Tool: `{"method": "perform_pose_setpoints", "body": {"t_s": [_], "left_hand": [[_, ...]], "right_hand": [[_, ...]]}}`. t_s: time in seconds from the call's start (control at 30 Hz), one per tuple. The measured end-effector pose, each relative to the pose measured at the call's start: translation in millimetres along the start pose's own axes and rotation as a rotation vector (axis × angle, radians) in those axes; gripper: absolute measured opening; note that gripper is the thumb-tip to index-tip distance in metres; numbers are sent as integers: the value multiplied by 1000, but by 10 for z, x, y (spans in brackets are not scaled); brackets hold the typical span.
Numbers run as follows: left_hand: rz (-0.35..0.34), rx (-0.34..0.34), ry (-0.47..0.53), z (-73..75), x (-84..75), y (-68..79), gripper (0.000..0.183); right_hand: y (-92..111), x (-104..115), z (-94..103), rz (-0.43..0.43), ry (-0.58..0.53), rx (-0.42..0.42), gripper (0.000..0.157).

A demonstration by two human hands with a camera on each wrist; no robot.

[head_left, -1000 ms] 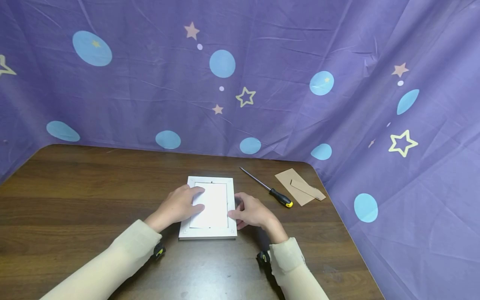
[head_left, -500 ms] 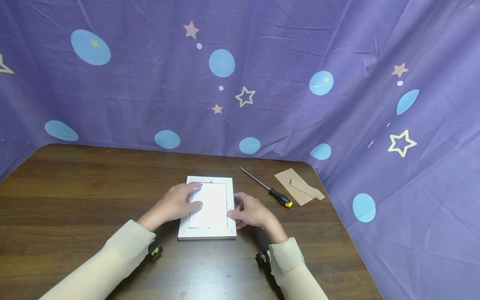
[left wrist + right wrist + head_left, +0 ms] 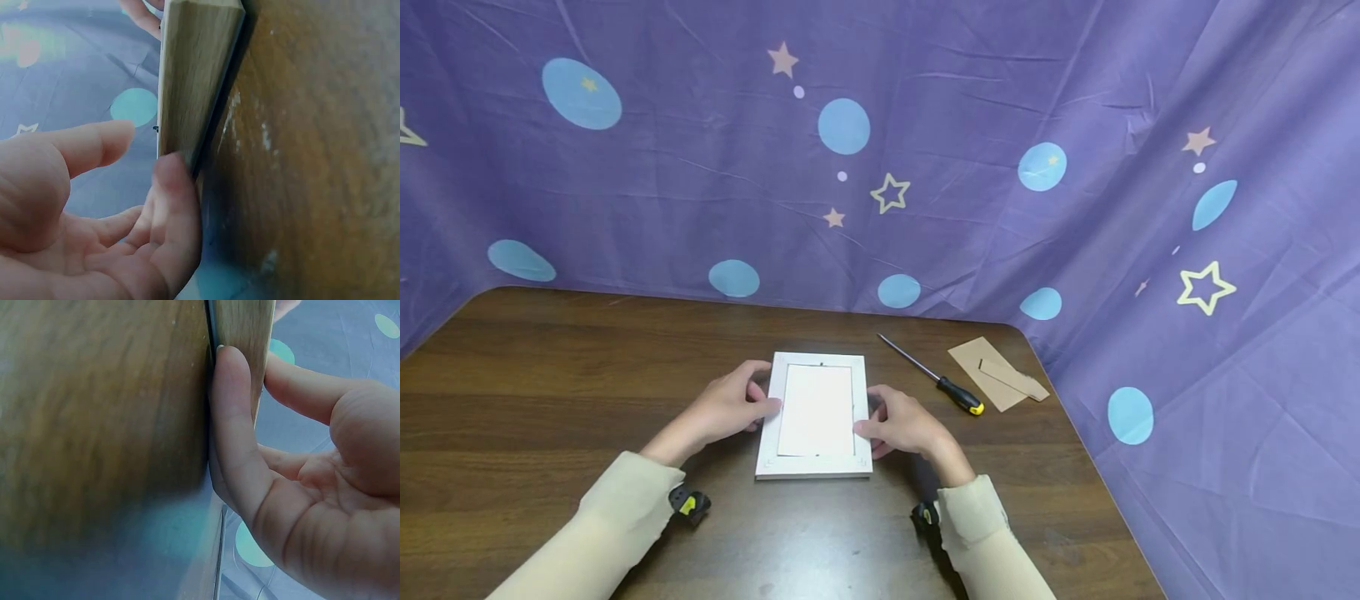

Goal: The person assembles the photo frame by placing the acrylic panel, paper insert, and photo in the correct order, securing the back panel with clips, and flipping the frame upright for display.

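- A white picture frame (image 3: 815, 415) lies face down near the middle of the worktop (image 3: 550, 392), its pale backing sheet (image 3: 817, 408) set inside the rim.
- The left hand (image 3: 724, 408) is held against the frame's left edge, thumb on the rim and a fingertip under the edge in the left wrist view (image 3: 178, 187); the fingers are curled round the edge in a light grasp.
- The right hand (image 3: 901, 423) is held the same way on the right edge, with one finger (image 3: 234, 419) pressed along the side of the frame and the thumb above it.
- The step in hand is judged to be a two-sided hold for lifting or turning the frame; it is best done with even pressure from both sides, so that the frame is not twisted.
- The fingertips should be kept on the wooden rim and off the backing sheet, which looks loose and could slip out if the frame is tipped.
- The screwdriver (image 3: 936, 384) and the brown card pieces (image 3: 996, 382) lie well apart to the right, and should be cleared by any swing of the frame.
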State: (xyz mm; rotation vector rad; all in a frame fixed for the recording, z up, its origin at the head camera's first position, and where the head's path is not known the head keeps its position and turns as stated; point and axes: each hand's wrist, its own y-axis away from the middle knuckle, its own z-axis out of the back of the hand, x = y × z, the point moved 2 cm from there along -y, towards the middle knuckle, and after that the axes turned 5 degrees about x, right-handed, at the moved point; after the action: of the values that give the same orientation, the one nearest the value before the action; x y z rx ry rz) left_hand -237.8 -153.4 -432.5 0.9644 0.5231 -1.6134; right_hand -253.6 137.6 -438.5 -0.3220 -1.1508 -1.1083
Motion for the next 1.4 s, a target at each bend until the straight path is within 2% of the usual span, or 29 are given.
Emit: {"method": "perform_pose_setpoints", "body": {"t_s": [0.17,0.3,0.57,1.0,1.13,1.27,1.33,1.4], "left_hand": [[42,63,161,-22,46,53,80],[51,100,244,-34,77,72,82],[59,130,275,-34,105,90,80],[67,130,277,-62,113,92,77],[75,129,276,-60,115,91,77],[77,127,279,-55,119,90,77],[75,129,282,-55,121,92,77],[75,129,285,-53,128,97,78]], "right_hand": [[-9,0,4,-6,-1,2,73],[-11,2,5,-7,-4,2,72],[-6,2,-9,-3,-7,3,73],[30,-8,33,15,-7,23,72],[72,-4,164,33,-26,3,69],[142,9,418,105,-46,-73,64],[176,12,579,143,-19,-126,61],[195,8,758,166,60,-196,57]]}}
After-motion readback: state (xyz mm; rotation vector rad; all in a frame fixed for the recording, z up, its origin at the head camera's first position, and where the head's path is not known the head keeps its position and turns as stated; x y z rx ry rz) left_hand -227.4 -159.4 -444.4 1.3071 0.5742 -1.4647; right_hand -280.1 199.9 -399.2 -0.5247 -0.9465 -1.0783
